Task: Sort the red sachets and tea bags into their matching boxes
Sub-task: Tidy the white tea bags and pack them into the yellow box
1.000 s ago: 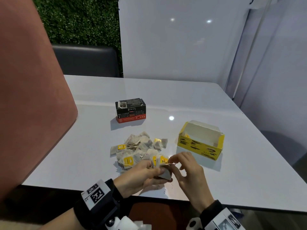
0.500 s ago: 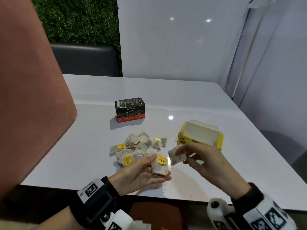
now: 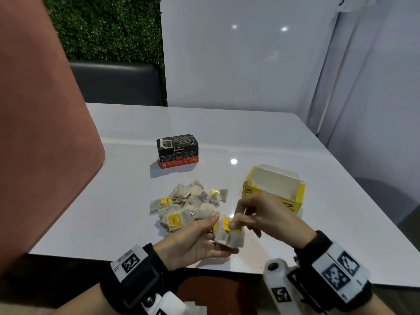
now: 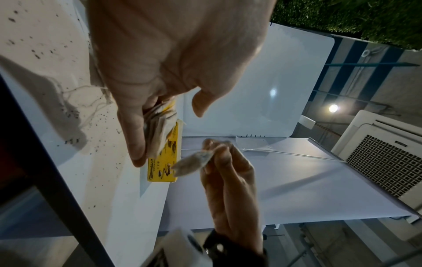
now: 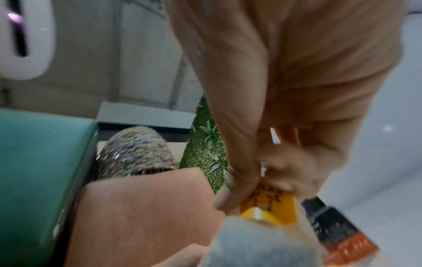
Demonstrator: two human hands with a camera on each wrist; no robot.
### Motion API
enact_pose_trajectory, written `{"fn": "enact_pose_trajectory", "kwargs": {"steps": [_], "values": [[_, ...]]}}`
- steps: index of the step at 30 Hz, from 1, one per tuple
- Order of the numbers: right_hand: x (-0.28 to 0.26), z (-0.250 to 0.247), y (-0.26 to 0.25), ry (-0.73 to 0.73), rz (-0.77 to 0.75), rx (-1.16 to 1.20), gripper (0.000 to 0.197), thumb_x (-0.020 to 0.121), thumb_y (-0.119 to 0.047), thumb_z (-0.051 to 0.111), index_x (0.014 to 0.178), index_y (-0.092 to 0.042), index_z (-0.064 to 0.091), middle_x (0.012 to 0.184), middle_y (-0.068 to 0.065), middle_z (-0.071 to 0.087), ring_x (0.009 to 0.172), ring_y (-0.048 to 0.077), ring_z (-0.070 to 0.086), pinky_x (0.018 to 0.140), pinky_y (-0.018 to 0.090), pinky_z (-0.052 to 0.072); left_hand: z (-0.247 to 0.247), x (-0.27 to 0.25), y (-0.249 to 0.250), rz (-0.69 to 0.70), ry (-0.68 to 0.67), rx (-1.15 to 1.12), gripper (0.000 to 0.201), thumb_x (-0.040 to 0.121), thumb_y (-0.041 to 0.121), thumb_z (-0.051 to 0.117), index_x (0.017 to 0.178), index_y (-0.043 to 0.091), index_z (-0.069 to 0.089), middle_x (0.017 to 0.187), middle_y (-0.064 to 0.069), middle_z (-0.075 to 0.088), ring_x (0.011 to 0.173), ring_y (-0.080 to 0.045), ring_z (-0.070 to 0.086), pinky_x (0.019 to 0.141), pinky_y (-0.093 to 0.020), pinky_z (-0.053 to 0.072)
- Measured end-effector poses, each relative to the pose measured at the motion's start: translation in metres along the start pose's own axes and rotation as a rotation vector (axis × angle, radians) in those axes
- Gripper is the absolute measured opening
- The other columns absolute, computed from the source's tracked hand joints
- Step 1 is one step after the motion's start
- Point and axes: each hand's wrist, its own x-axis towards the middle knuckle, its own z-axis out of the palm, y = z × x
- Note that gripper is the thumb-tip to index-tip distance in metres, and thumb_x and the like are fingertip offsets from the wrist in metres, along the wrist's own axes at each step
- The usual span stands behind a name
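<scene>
We are holding a small stack of tea bags (image 3: 221,237) in our left hand (image 3: 193,244), fingers curled under it and thumb lying along its top, just in front of the loose pile of tea bags (image 3: 189,205) on the white table (image 3: 261,137). Our right hand (image 3: 268,218) is pinching a single tea bag (image 3: 236,238) between thumb and fingertips, right beside that stack. The open yellow box (image 3: 273,189) is sitting just right of the pile, behind our right hand. The black-and-red box (image 3: 177,151) is standing behind the pile, a little to the left.
</scene>
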Motion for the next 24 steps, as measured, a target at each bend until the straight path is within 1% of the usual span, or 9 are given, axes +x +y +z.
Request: {"fn": "enact_pose_trajectory", "kwargs": {"steps": [2,5,7,10,12,14,18,21,24], "values": [[0.012,0.003,0.003,-0.09,0.061,-0.009,0.027,0.074,-0.035,0.075,0.069,-0.01,0.065,0.052,-0.008,0.047,0.045,0.001,0.043,0.046,0.012,0.03,0.001,0.0,-0.002,-0.021,-0.017,0.012,0.054,0.085,0.036,0.05,0.121,-0.005,0.053,0.107,-0.031,0.063,0.096,-0.047,0.063,0.081,-0.042,0.056],[0.027,0.012,0.01,-0.125,0.102,-0.069,0.023,0.077,-0.034,0.073,0.073,-0.014,0.063,0.066,-0.004,0.053,0.059,0.003,0.043,0.052,0.017,0.029,0.005,-0.001,-0.003,-0.037,-0.044,0.011,0.054,0.086,0.037,0.049,0.121,-0.003,0.054,0.108,-0.033,0.062,0.096,-0.046,0.064,0.082,-0.041,0.056],[0.031,0.02,0.015,-0.068,0.12,-0.172,0.019,0.082,-0.034,0.067,0.084,-0.017,0.06,0.086,0.002,0.062,0.074,0.011,0.051,0.059,0.021,0.035,0.006,-0.003,-0.002,-0.031,-0.046,0.03,0.044,0.086,0.031,0.049,0.118,0.001,0.056,0.107,-0.03,0.062,0.094,-0.042,0.065,0.081,-0.038,0.056],[0.017,0.028,0.013,0.069,0.03,-0.29,0.029,0.085,-0.04,0.06,0.106,-0.021,0.052,0.106,-0.006,0.053,0.085,0.012,0.053,0.07,0.026,0.043,0.003,-0.003,-0.002,-0.027,-0.045,0.035,0.037,0.084,0.02,0.049,0.11,-0.006,0.055,0.101,-0.027,0.063,0.088,-0.038,0.068,0.077,-0.034,0.059],[0.003,0.03,0.011,0.162,-0.106,-0.268,0.026,0.087,-0.037,0.059,0.107,-0.023,0.05,0.101,-0.015,0.043,0.083,0.007,0.051,0.069,0.024,0.044,0.0,-0.002,-0.002,-0.029,-0.045,0.035,0.036,0.085,0.019,0.048,0.107,-0.009,0.056,0.098,-0.027,0.065,0.09,-0.037,0.068,0.079,-0.033,0.058],[-0.007,0.032,0.012,0.143,-0.185,-0.314,0.016,0.087,-0.027,0.06,0.101,-0.023,0.052,0.094,-0.016,0.042,0.083,0.006,0.05,0.068,0.024,0.044,-0.001,-0.002,-0.001,-0.02,-0.028,0.044,0.033,0.092,0.019,0.043,0.106,-0.008,0.057,0.095,-0.025,0.066,0.089,-0.036,0.068,0.079,-0.032,0.057],[-0.011,0.04,0.021,0.104,-0.167,-0.351,0.006,0.083,-0.02,0.059,0.088,-0.018,0.057,0.088,-0.003,0.059,0.082,0.019,0.057,0.069,0.039,0.048,0.002,-0.002,-0.003,-0.013,0.006,0.006,0.035,0.098,0.022,0.038,0.106,-0.005,0.059,0.094,-0.024,0.068,0.087,-0.039,0.068,0.086,-0.039,0.055],[-0.009,0.037,0.02,0.184,-0.133,-0.323,0.008,0.085,-0.024,0.062,0.083,-0.016,0.06,0.082,-0.002,0.061,0.075,0.018,0.057,0.066,0.038,0.048,0.002,-0.001,-0.003,-0.005,0.007,-0.013,0.035,0.097,0.021,0.04,0.111,-0.006,0.058,0.1,-0.026,0.066,0.095,-0.045,0.063,0.094,-0.045,0.049],[-0.013,0.036,0.015,0.211,-0.152,-0.323,0.009,0.087,-0.026,0.06,0.088,-0.017,0.06,0.087,-0.003,0.06,0.08,0.017,0.056,0.068,0.034,0.048,0.001,0.0,-0.001,0.0,0.012,-0.045,0.035,0.095,0.023,0.042,0.097,-0.004,0.065,0.093,-0.023,0.068,0.089,-0.04,0.067,0.089,-0.044,0.053]]}}
